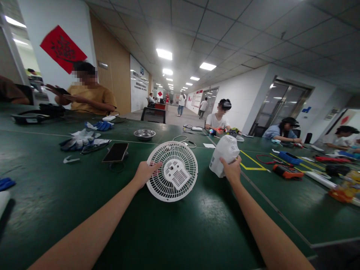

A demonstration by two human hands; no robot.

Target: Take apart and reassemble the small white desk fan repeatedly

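One broad, dark green counter (pixel 112 232) stretches ahead, its smooth surface dulled by scuffs and catching soft patches of light. Near its middle, a round white plastic fan grille (pixel 172 171) tilts toward the viewer, thin ribs radiating from a flat, slotted hub around a small central hole. The left hand (pixel 144 175) pinches its left rim, thumb across the ribs; the other fingers are mostly hidden behind. Whether the lower rim touches the counter is unclear.

To the right, apart from the grille, the right hand (pixel 233 171) clasps a rounded, tapering white plastic housing (pixel 225 152) with vent slots, thumb and fingers closed against its lower side. Its hard shell looks smooth and likely slippery, so a broad, even grip should suit it. The grille is probably best steadied by its firm outer rim, with light pressure, since thin ribs may flex.

Farther left lie crumpled grey-and-blue fabric gloves (pixel 81 141), a flat black phone (pixel 116 152) and, smallest, a curved white plastic piece (pixel 71 160).
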